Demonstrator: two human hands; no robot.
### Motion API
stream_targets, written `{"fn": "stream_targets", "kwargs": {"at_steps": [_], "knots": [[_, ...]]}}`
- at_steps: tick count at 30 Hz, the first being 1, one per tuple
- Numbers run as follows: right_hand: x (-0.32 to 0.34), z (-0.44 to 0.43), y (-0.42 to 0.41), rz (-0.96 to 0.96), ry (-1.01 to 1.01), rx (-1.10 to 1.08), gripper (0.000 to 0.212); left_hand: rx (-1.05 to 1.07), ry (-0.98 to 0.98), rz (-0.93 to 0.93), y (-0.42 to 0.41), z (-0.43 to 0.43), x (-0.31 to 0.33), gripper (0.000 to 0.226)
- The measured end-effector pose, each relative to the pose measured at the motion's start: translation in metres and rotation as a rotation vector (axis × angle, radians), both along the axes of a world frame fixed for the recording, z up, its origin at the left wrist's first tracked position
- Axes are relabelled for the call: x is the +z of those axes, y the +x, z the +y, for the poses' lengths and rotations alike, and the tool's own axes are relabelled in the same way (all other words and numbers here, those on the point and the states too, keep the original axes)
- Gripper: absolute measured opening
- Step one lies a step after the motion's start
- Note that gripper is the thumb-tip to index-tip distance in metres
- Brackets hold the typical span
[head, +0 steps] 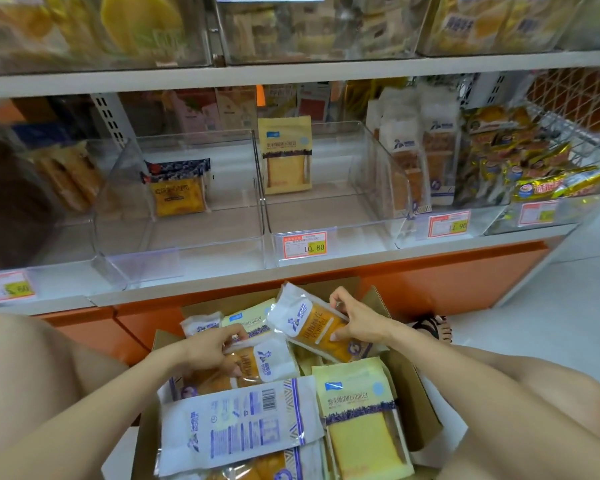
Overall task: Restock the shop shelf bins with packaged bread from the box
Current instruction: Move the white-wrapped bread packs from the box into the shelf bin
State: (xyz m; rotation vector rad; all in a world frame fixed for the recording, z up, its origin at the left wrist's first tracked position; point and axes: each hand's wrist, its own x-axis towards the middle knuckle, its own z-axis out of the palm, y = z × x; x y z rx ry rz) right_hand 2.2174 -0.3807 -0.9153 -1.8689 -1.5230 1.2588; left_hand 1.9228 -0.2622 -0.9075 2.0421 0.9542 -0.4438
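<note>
1. Cardboard box (420,420): open on the floor just below the lower shelf (222,81), between the person's knees; full of packaged bread lying flat and overlapping.
2. Left hand (212,348): inside the box near its middle; fingers (234,332) curled over one end of a white-and-orange bread pack (260,362), thumb on the near side, pack lying among the others.
3. Right hand (357,320): over the far right part of the box; fingers and thumb pinching the edge of a second white-and-orange pack (309,323), held tilted, with its far end raised above the other packs.
4. Yellow pack (361,414): flat in the near right corner of the box, touching a white pack (243,424) turned barcode side up on its left.
5. Left-centre clear bin (187,251): one blueberry-printed pack (179,192) leaning towards the back.
6. Centre clear bin (326,209): one yellow pack upright at the back wall; price tag (305,244) marked 10.80 on the front.
7. Next bin to the right (413,233): white packs (404,157) upright in a row; beyond it, gold-wrapped goods (520,161) beside a wire basket (568,109).
</note>
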Motion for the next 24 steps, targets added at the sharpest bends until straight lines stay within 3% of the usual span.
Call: {"fn": "stream_targets", "kwargs": {"at_steps": [3, 8, 17, 24], "knots": [[0.018, -0.003, 0.003, 0.042, 0.098, -0.063, 0.043, 0.054, 0.115, -0.131, 0.006, 0.0, 0.01, 0.049], [0.054, -0.017, 0.016, 0.127, 0.227, -0.24, 0.043, 0.198, 0.059, -0.43, 0.026, -0.007, 0.043, 0.055], [0.121, -0.067, 0.06, 0.272, 0.376, -0.585, 0.039, 0.211, -0.018, -0.708, 0.107, -0.033, 0.109, 0.064], [0.157, -0.089, 0.104, 0.221, 0.487, -0.846, 0.036, 0.182, 0.052, -0.775, 0.201, -0.036, 0.155, 0.039]]}}
